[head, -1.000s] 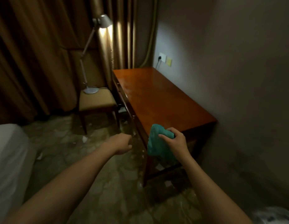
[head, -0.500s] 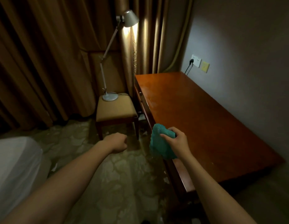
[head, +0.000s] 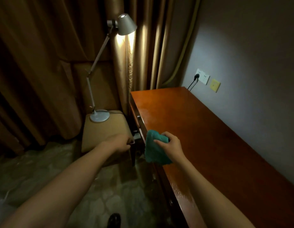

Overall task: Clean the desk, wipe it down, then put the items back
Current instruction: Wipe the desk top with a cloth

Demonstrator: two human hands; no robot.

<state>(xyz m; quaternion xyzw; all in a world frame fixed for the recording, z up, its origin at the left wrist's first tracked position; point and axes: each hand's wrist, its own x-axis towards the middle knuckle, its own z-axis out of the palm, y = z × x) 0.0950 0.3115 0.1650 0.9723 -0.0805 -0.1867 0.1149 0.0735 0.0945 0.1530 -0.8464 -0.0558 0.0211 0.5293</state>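
In the head view, a teal cloth is gripped in the right hand, the fingers and thumb curled round its upper fold while the rest hangs down past the front edge of the desk. The cloth is held just above that front edge, near the desk's middle, and whether it touches the wood cannot be told. The desk top is seen as a bare, glossy reddish-brown surface set along the grey wall, with a light sheen near its front edge. The left hand is reached out over the near corner of the padded chair seat, its fingers curled downward; whether anything is clasped in them, or whether the chair is merely touched, cannot be told in the dim light. A silver desk lamp is stood on the chair seat by its round base, its jointed arm tilted up to a lit shade against the brown curtains. On the wall beyond the desk's far end a white socket with a black plug in it is seen, and a yellow plate is fixed just beside it. A patterned floor is shown below, and the tip of a dark shoe is seen at the lower edge.
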